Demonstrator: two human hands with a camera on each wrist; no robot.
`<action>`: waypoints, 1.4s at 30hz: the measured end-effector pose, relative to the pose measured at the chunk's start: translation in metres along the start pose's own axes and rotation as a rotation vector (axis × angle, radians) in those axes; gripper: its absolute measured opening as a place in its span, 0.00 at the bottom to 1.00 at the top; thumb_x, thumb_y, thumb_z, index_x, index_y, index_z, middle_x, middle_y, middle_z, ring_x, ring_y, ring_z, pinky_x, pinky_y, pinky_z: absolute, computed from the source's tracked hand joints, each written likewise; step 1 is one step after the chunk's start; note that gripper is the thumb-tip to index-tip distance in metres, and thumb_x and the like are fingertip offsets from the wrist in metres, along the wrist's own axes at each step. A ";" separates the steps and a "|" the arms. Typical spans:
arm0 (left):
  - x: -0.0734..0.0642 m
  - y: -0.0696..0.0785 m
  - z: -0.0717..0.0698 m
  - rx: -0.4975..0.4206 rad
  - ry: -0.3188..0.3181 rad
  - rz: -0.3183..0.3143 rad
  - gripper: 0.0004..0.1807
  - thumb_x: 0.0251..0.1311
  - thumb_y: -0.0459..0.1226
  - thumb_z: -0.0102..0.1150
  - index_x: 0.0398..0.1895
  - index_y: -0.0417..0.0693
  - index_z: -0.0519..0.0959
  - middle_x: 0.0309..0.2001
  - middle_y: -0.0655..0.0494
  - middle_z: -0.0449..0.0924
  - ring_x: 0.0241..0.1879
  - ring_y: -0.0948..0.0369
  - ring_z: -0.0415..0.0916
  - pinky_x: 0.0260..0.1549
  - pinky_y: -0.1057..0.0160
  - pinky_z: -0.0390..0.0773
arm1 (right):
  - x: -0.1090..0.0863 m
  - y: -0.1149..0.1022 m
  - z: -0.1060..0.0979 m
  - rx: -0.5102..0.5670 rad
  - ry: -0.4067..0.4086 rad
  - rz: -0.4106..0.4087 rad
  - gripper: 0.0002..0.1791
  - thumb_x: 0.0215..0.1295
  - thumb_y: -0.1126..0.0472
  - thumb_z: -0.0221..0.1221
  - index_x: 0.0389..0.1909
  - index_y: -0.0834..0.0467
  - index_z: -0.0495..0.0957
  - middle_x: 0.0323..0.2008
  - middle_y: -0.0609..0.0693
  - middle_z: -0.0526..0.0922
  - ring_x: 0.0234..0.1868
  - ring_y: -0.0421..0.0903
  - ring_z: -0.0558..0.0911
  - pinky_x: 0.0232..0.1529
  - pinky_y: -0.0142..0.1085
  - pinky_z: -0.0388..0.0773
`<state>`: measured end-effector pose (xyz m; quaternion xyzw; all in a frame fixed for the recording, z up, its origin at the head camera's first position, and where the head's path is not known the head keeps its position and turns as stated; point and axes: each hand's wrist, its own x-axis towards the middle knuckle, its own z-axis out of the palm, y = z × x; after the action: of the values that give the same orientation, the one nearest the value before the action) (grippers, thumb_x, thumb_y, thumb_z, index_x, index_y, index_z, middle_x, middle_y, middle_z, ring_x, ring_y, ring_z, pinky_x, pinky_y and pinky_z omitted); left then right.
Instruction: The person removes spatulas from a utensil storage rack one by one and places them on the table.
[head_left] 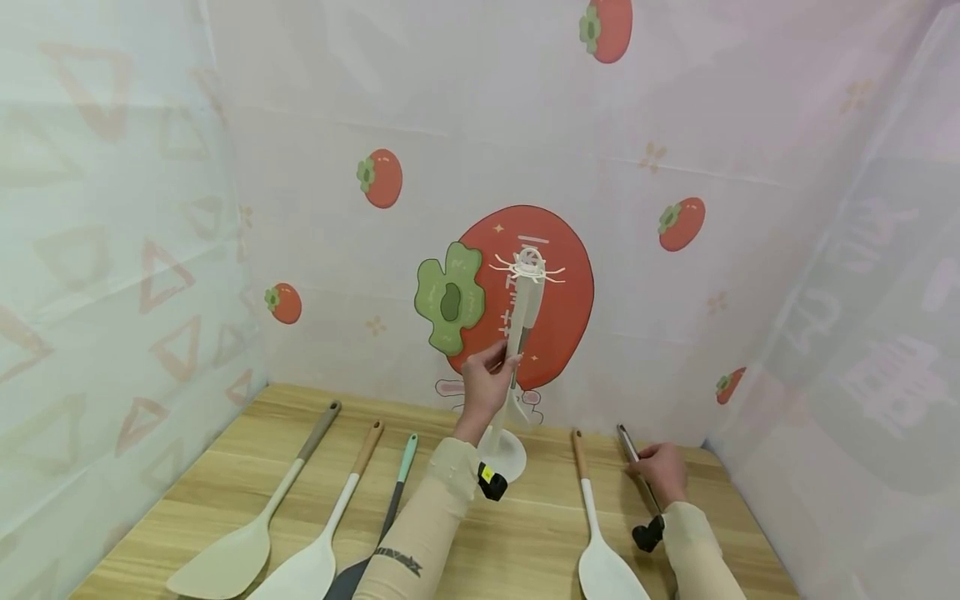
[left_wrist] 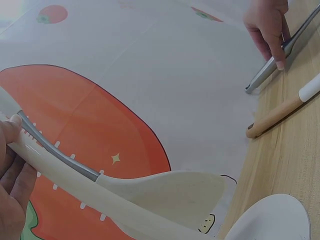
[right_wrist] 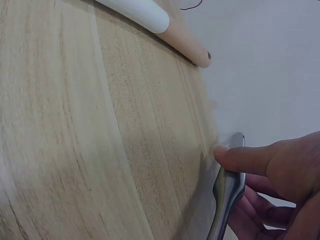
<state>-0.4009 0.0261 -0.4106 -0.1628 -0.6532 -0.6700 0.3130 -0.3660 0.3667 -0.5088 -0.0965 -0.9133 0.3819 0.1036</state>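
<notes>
A white utensil rack with a ring of hooks (head_left: 529, 265) and a round base (head_left: 504, 457) stands at the back of the table. My left hand (head_left: 486, 385) grips its upright pole (left_wrist: 100, 202), thumb beside a utensil hanging along it. That utensil has a grey metal shaft (left_wrist: 65, 160) and a cream, broad head (left_wrist: 170, 195) hanging low over the base. At the right, my right hand (head_left: 663, 468) pinches the silver metal handle (right_wrist: 230, 190) of a utensil between thumb and fingers. Its handle end is near the back wall; its head is hidden by my arm.
To the left on the wooden table (head_left: 540, 542) lie a beige turner (head_left: 225, 558), a white turner (head_left: 307, 575) with a wooden handle, and a dark utensil with a mint handle (head_left: 407, 458). A white turner (head_left: 600, 567) lies left of my right hand. Printed curtains surround the table.
</notes>
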 end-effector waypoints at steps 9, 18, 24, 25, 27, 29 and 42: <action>-0.004 0.029 -0.004 0.010 -0.006 0.039 0.15 0.62 0.24 0.65 0.53 0.28 0.83 0.49 0.32 0.84 0.49 0.39 0.84 0.44 0.43 0.85 | -0.001 0.002 0.001 -0.046 0.006 0.026 0.17 0.45 0.64 0.76 0.33 0.72 0.84 0.29 0.61 0.85 0.29 0.51 0.80 0.25 0.36 0.75; -0.006 0.040 -0.006 0.003 -0.006 0.051 0.15 0.61 0.23 0.65 0.52 0.28 0.83 0.48 0.32 0.85 0.48 0.39 0.85 0.43 0.45 0.86 | 0.000 0.004 0.001 -0.055 0.012 0.026 0.16 0.45 0.65 0.76 0.33 0.70 0.85 0.28 0.59 0.85 0.26 0.49 0.79 0.23 0.36 0.74; -0.006 0.044 -0.007 -0.014 -0.018 0.037 0.15 0.62 0.24 0.65 0.52 0.29 0.83 0.49 0.32 0.85 0.50 0.40 0.84 0.45 0.43 0.85 | -0.001 0.004 0.001 -0.063 0.007 0.023 0.16 0.46 0.64 0.75 0.33 0.70 0.84 0.29 0.59 0.84 0.28 0.50 0.80 0.25 0.37 0.74; -0.006 0.043 -0.007 -0.013 -0.020 0.037 0.15 0.62 0.24 0.65 0.52 0.29 0.83 0.49 0.32 0.85 0.50 0.40 0.84 0.46 0.43 0.85 | -0.002 0.003 0.000 -0.073 0.002 0.018 0.16 0.46 0.63 0.75 0.32 0.70 0.84 0.29 0.59 0.84 0.28 0.50 0.79 0.25 0.37 0.74; -0.006 0.043 -0.007 -0.012 -0.023 0.031 0.15 0.63 0.24 0.65 0.53 0.29 0.83 0.49 0.33 0.85 0.50 0.40 0.84 0.46 0.43 0.84 | -0.002 0.002 0.000 -0.092 -0.009 0.010 0.16 0.47 0.62 0.75 0.32 0.70 0.84 0.28 0.59 0.84 0.28 0.50 0.79 0.24 0.37 0.74; -0.006 0.042 -0.007 -0.010 -0.024 0.024 0.16 0.63 0.25 0.65 0.53 0.29 0.83 0.49 0.33 0.84 0.50 0.40 0.84 0.46 0.43 0.84 | -0.001 0.001 -0.001 -0.112 -0.026 -0.001 0.16 0.48 0.61 0.75 0.31 0.69 0.83 0.27 0.57 0.84 0.27 0.49 0.79 0.24 0.38 0.74; 0.000 0.002 0.001 -0.007 0.001 -0.035 0.16 0.62 0.29 0.68 0.54 0.37 0.85 0.50 0.39 0.86 0.51 0.45 0.85 0.46 0.48 0.85 | 0.009 -0.031 -0.014 -0.177 -0.094 -0.042 0.24 0.60 0.61 0.64 0.49 0.78 0.77 0.50 0.76 0.80 0.49 0.70 0.81 0.48 0.59 0.81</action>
<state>-0.3999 0.0269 -0.4089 -0.1523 -0.6534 -0.6777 0.3011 -0.3741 0.3569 -0.4759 -0.0680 -0.9491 0.3015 0.0598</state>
